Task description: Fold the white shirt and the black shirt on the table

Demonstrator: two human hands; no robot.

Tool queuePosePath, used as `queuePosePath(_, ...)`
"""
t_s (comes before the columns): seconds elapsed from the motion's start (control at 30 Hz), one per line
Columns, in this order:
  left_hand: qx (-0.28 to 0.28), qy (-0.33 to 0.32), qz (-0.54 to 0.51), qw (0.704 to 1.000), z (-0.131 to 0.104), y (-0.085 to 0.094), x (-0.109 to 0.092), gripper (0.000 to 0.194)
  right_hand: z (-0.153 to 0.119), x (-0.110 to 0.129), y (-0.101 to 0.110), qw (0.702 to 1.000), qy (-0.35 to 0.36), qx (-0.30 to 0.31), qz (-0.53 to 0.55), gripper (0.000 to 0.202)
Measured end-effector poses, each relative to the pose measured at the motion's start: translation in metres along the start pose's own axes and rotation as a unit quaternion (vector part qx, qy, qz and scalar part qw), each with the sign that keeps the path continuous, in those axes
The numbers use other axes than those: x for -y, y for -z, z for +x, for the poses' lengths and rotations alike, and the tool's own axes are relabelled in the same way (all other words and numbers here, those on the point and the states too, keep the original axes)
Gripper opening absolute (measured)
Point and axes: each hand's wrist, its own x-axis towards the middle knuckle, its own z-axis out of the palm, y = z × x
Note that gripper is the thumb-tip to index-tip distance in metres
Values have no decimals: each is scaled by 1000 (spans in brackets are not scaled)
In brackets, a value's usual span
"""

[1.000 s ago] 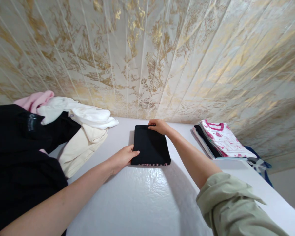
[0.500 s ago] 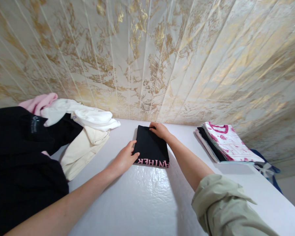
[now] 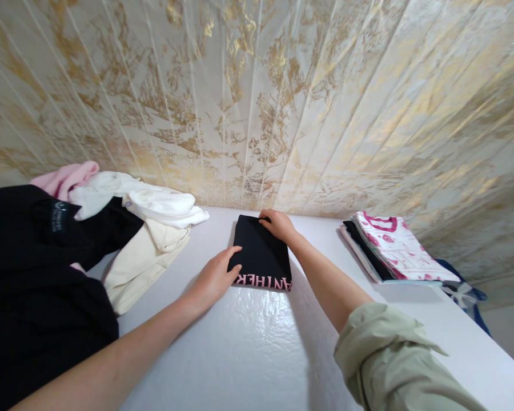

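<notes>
A black garment (image 3: 261, 245), folded into a neat rectangle, lies on the white table (image 3: 240, 342) with pink lettering along its near edge. My left hand (image 3: 218, 274) grips its left side, the thumb resting over the near-left part and some fingertips hidden at the edge. At the far edge, my right hand (image 3: 277, 224) has its fingers curled onto the top right corner of the fabric.
Unfolded clothes lie heaped on the left: a black garment (image 3: 38, 274), a cream one (image 3: 141, 262), a white one (image 3: 163, 206) and a pink one (image 3: 68, 180). On the right sits a folded stack topped by a white-and-pink shirt (image 3: 400, 248). A gold-patterned wall covering (image 3: 248, 114) rises behind the table.
The folded black garment has shifted slightly to the left and away, with both hands staying on it. The other clothes keep their places.
</notes>
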Motion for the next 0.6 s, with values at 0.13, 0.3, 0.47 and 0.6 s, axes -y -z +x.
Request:
queuePosePath(0.13,1,-15,47,999,2,-1,7,34,4,3,-3,1000,-5,-5,-10,13)
queuePosePath(0.3,0,-34,72,997,3,-1,13,33,2,3,-16,1000,-10,3,-8,11)
queuePosePath(0.47,-1,-39,119,992,4,-2,16,34,5,0,-20,1000,-10,-12,6,15)
queuePosePath(0.6,10,-43,206,978,5,-3,17,37,6,3,-22,1000,-15,-24,7,17)
